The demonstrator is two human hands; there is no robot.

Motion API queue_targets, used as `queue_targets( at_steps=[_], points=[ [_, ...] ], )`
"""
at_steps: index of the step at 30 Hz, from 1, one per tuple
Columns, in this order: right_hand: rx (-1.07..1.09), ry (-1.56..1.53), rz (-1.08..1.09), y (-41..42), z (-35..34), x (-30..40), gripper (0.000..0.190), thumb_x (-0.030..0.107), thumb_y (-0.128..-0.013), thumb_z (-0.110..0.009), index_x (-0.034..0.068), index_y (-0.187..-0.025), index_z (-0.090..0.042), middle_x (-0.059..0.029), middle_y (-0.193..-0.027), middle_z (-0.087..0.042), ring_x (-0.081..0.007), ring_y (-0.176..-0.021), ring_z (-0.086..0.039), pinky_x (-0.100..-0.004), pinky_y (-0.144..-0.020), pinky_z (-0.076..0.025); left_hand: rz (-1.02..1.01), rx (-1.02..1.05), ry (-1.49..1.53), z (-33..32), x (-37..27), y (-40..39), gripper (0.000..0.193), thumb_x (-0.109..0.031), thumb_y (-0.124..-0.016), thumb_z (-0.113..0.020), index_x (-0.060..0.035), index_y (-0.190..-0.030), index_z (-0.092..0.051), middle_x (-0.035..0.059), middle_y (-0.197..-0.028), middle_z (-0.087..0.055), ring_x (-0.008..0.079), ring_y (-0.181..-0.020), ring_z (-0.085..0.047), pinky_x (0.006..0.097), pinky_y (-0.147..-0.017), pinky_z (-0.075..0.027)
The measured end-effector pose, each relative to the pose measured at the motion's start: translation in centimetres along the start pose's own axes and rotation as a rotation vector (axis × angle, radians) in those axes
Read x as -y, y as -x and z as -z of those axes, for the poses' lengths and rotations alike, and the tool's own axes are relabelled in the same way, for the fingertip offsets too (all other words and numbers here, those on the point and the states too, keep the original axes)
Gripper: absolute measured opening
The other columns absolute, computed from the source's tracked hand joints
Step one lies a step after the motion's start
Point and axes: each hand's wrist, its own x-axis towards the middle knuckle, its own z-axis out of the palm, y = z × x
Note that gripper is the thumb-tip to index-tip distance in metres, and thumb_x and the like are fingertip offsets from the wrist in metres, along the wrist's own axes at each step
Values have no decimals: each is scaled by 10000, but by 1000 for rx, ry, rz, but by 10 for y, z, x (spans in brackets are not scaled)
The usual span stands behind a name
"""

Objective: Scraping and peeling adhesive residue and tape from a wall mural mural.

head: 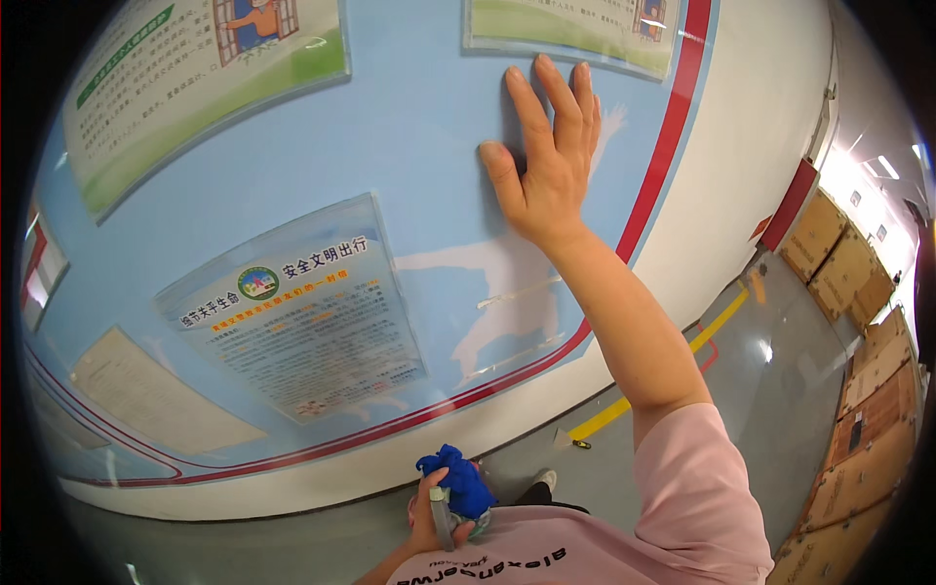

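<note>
My right hand (552, 157) is raised against a light blue wall board (431, 139), its fingers spread and nothing in its grasp. The fingertips reach the lower edge of a clear-covered poster (570, 53) with a green and white print. Low at my waist, my left hand (424, 515) holds a bunched blue cloth (464, 482) together with a grey object (442, 518) with a pale end. What the grey object is cannot be made out. A clear-covered printed notice (307, 322) hangs on the board between my two hands.
Another covered poster (219, 110) and a plain paper sheet (161, 395) are on the board's left. A scraper (574, 440) lies on the grey floor (760, 351) by a yellow line (603, 418). Several wooden crates (870, 431) line the right side.
</note>
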Motion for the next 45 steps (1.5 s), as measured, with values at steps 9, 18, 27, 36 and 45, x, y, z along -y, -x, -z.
queue_targets(
  at_steps=[9, 18, 27, 36, 45],
  points=[
    [-3, -97, -66, -4, 5, 11, 648, 469, -713, -708, 182, -1270, -542, -69, -1411, -380, -383, -1355, -231, -586, -1046, -200, 31, 5, -224, 12, 19, 11, 816, -160, -720, -735, -58, -1366, -246, 215, -1295, -407, 317, -1237, -405, 449, -1033, -291],
    [-38, -70, -1, -3, 0, 5, 528, 415, -805, -628, 187, -1273, -543, -79, -1401, -396, -408, -1324, -263, -589, -1046, -192, 93, -26, -272, 18, 24, 12, 816, -187, -690, -758, -45, -1350, -302, 179, -1210, -501, 293, -1144, -506, 425, -980, -371],
    [-30, -82, -21, -2, 5, 8, 546, 405, -784, -641, 178, -1270, -543, -82, -1395, -405, -404, -1326, -270, -569, -1049, -207, 14, -38, -257, 15, 16, 9, 836, -166, -678, -773, -66, -1359, -299, 179, -1207, -507, 287, -1134, -521, 428, -974, -387],
    [-28, -30, -1, -2, 1, 3, 523, 418, -816, -604, 164, -1269, -541, -97, -1401, -394, -410, -1331, -257, -589, -1043, -193, 88, -18, -50, 10, 12, 5, 818, -161, -713, -745, -54, -1367, -266, 215, -1300, -427, 305, -1226, -429, 438, -1032, -306],
    [-15, -92, 2, -3, 7, 7, 527, 410, -795, -618, 167, -1258, -551, -100, -1404, -390, -410, -1334, -250, -584, -1043, -195, 74, 36, -276, 11, 5, 0, 800, -159, -732, -730, -41, -1362, -253, 247, -1313, -418, 329, -1228, -431, 446, -1031, -307]
  ],
)
